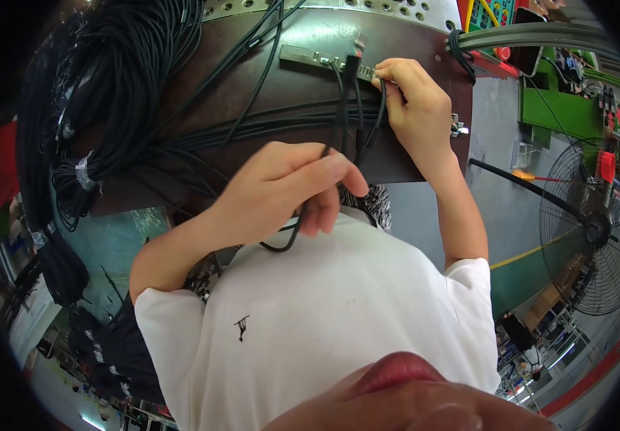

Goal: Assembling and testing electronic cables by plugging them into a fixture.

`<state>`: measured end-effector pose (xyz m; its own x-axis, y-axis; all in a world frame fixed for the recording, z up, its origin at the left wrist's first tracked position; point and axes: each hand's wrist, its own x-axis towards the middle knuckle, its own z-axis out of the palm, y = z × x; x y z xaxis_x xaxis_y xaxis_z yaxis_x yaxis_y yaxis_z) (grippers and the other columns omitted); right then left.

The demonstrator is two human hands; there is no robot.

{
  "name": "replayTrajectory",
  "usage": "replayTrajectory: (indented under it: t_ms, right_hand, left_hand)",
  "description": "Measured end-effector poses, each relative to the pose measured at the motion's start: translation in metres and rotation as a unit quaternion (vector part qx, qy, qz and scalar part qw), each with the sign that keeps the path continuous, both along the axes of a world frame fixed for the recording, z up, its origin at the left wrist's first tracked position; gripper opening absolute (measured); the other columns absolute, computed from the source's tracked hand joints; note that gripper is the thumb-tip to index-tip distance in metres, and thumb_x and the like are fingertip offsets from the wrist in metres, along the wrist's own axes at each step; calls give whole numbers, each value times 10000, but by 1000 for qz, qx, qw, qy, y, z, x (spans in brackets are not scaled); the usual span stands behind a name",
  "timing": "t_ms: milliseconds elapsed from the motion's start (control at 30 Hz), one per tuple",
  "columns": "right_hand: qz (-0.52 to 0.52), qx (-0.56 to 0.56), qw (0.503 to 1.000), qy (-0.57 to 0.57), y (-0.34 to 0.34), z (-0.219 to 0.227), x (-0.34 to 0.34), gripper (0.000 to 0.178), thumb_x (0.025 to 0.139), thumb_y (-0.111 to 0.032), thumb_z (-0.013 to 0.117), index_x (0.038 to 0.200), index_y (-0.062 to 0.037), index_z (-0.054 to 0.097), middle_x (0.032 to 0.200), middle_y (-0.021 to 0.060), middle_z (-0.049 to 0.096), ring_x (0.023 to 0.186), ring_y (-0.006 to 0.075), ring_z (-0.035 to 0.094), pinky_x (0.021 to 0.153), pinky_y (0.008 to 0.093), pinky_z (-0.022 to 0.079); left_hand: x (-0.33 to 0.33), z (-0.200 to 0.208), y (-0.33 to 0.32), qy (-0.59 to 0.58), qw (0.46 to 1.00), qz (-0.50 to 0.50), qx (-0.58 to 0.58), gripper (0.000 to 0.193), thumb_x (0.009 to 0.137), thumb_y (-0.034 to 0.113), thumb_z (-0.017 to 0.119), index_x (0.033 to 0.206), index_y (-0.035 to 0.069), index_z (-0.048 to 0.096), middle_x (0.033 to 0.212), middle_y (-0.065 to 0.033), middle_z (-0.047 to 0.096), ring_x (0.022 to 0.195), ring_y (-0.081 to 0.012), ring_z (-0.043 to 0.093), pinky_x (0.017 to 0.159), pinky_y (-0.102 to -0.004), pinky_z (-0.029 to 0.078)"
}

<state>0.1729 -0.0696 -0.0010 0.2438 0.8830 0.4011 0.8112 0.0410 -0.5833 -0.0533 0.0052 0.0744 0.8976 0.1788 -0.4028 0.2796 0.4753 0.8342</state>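
My right hand (422, 104) pinches the end of a black cable (381, 108) at the right end of a narrow metal fixture bar (299, 57) on the dark brown table (410, 36). The very tip of that cable is hidden by my fingers. Several other black cables run down from the bar, and a black block with a red top (351, 66) stands at its middle. Nearer my body, my left hand (274, 179) is curled around a black cable (276, 249), which hangs in a loop below the fingers.
Large coiled bundles of black cable (127, 79) fill the table's left side, bound with clear ties. Loose cables (252, 123) cross the tabletop. A perforated metal strip (389, 8) lines the far edge. To the right stand a wire-cage fan (593, 230) and a green machine (561, 97).
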Motion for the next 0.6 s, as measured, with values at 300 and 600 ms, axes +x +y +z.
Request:
replayTrajectory:
  t_ms: [300, 600]
  right_hand:
    - [125, 204, 929, -283, 10, 30, 24, 267, 752, -152, 694, 1014, -106, 673, 900, -6, 636, 796, 173, 617, 732, 315, 469]
    - [-41, 161, 969, -182, -15, 29, 21, 235, 726, 18, 722, 939, -74, 684, 884, 32, 659, 774, 215, 611, 689, 316, 489]
  left_hand:
    - [27, -17, -3, -18, 991, -97, -87, 432, 1051, 305, 406, 1150, -58, 618, 684, -80, 652, 534, -111, 577, 529, -237, 475]
    - [43, 2, 8, 20, 959, -63, -274, 350, 1009, 284, 488, 890, -7, 642, 744, -146, 688, 579, -201, 655, 547, -296, 536]
